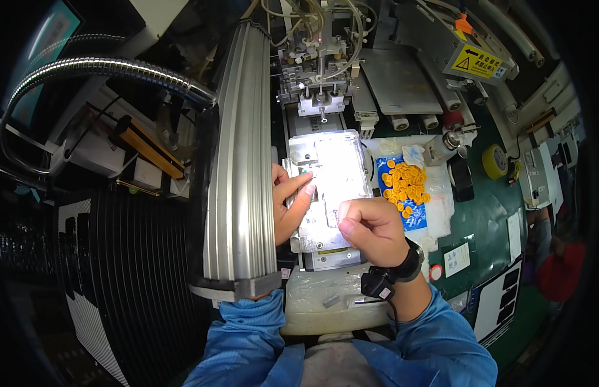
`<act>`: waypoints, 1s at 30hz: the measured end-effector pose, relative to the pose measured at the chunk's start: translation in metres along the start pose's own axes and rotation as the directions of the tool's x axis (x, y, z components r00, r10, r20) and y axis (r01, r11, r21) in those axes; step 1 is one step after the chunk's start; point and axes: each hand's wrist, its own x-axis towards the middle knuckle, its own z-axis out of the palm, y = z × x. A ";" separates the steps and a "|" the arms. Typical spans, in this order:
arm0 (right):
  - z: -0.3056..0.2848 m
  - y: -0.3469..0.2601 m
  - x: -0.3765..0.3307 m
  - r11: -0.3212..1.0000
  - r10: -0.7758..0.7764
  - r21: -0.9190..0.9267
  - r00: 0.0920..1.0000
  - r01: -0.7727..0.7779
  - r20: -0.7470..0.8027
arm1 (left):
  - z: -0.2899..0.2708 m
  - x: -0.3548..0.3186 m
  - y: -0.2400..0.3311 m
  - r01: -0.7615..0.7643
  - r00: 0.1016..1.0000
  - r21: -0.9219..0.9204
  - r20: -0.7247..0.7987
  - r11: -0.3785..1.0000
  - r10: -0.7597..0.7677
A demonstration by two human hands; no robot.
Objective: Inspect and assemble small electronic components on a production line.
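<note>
- Left hand [290,203]: fingers extended, narrow, tips touching shiny flat metal fixture plate [335,171].
- Right hand [372,229]: curled fist on plate's 5 o'clock edge; contents indiscernible.
- Small orange caps [404,184] at 3 o'clock.

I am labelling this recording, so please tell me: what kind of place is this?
Probably a factory assembly station. Both hands, left hand and right hand, work on a metal fixture plate under a machine head with tubes; small orange parts lie beside it.
</note>
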 end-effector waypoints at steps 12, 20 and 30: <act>-0.001 0.000 0.000 1.000 -0.008 0.015 1.000 0.008 -0.001 | -0.003 -0.004 -0.024 -0.005 0.999 -0.150 0.053 0.989 0.013; 0.001 0.000 0.000 1.000 -0.018 -0.002 1.000 0.018 0.008 | 0.000 -0.006 -0.008 -0.017 1.000 -0.008 0.000 1.000 0.017; 0.000 0.002 0.001 0.999 -0.031 -0.004 1.000 0.031 0.000 | -0.011 -0.005 -0.011 -0.121 0.992 -0.060 -0.054 0.991 0.117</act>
